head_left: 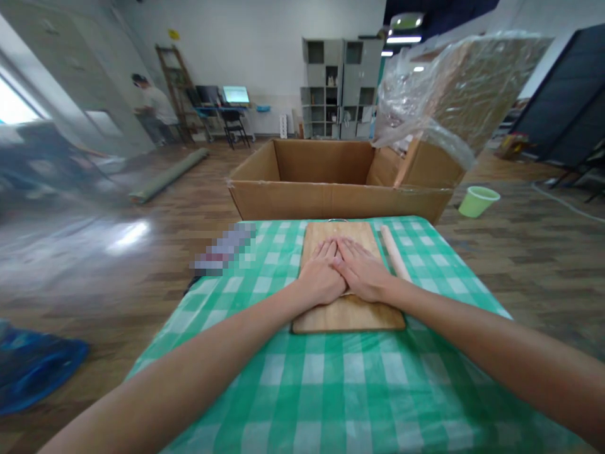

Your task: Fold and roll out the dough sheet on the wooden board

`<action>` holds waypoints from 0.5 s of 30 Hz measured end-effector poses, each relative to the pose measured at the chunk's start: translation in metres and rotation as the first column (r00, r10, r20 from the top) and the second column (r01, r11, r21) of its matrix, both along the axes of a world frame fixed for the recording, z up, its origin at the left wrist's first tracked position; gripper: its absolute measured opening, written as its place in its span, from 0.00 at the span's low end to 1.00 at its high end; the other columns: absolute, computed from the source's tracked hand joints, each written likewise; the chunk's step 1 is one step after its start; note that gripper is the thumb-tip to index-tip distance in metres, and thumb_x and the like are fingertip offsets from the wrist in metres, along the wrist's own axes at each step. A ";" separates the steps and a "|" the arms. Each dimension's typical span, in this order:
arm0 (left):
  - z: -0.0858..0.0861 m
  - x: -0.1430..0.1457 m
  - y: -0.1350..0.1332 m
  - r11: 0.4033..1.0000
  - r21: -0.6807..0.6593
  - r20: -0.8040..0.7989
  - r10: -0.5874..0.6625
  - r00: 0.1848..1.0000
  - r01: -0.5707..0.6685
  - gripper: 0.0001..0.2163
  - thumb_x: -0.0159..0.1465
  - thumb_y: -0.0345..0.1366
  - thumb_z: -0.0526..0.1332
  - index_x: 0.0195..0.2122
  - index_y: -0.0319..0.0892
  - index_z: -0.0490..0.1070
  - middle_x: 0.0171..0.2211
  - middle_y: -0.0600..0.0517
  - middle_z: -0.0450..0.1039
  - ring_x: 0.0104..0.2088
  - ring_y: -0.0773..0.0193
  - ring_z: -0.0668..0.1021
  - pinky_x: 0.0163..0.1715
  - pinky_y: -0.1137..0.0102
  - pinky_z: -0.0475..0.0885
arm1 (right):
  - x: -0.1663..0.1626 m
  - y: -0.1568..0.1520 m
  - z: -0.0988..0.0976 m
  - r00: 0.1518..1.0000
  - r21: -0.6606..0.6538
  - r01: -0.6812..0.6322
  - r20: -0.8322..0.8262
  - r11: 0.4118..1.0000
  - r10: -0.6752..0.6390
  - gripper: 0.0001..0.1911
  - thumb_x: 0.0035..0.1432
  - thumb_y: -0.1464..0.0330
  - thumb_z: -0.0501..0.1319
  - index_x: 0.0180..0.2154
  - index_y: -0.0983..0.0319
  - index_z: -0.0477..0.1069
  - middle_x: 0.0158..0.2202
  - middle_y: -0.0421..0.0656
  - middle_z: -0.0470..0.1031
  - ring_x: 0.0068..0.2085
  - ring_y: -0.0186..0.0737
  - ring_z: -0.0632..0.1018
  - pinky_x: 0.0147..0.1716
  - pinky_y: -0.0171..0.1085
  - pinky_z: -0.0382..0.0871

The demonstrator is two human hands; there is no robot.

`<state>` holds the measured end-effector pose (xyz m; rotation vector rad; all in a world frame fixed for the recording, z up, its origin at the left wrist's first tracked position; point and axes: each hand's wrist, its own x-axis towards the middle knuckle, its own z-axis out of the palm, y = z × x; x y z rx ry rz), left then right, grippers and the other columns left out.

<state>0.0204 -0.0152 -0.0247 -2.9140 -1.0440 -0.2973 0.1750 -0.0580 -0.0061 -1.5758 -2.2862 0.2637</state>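
Observation:
My left hand (pixel 321 274) and my right hand (pixel 362 270) lie flat side by side on a wooden cutting board (pixel 347 314), fingers stretched out and touching each other at the thumbs. Nothing shows in either hand. The board rests on a table covered with a green-and-white checked cloth (pixel 331 378). A wooden rolling pin (pixel 394 252) lies just right of the board, close to my right hand.
A large open cardboard box (pixel 331 198) stands beyond the table's far edge, with a plastic-wrapped bundle (pixel 454 88) at its right. A green bucket (pixel 478 200) sits on the wooden floor to the right. A person (pixel 151 107) stands far back left near desks and shelving.

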 end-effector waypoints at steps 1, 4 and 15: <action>-0.002 -0.001 0.000 1.000 -0.001 -0.005 -0.006 1.000 0.006 0.33 0.72 0.41 0.47 0.73 0.24 0.46 0.73 0.29 0.51 0.74 0.44 0.55 0.73 0.49 0.48 | -0.001 -0.001 -0.001 1.000 0.011 0.009 -0.002 1.000 -0.009 0.45 0.74 0.48 0.33 0.73 0.77 0.49 0.75 0.61 0.49 0.75 0.53 0.53 0.74 0.53 0.46; 0.001 -0.007 -0.002 1.000 -0.007 -0.011 -0.023 1.000 0.023 0.32 0.73 0.39 0.44 0.73 0.23 0.46 0.73 0.29 0.50 0.75 0.46 0.54 0.73 0.51 0.47 | 0.001 -0.003 -0.003 1.000 0.047 0.003 0.018 0.999 -0.004 0.44 0.74 0.47 0.34 0.73 0.75 0.51 0.75 0.59 0.51 0.75 0.54 0.53 0.74 0.54 0.45; 0.016 -0.043 -0.016 0.997 -0.063 0.005 -0.039 0.999 0.039 0.31 0.74 0.43 0.40 0.71 0.24 0.52 0.74 0.31 0.50 0.76 0.50 0.50 0.74 0.54 0.47 | 0.004 -0.023 0.009 0.965 0.021 -0.187 0.194 0.982 0.179 0.38 0.76 0.54 0.38 0.74 0.73 0.47 0.76 0.54 0.44 0.76 0.53 0.46 0.74 0.56 0.44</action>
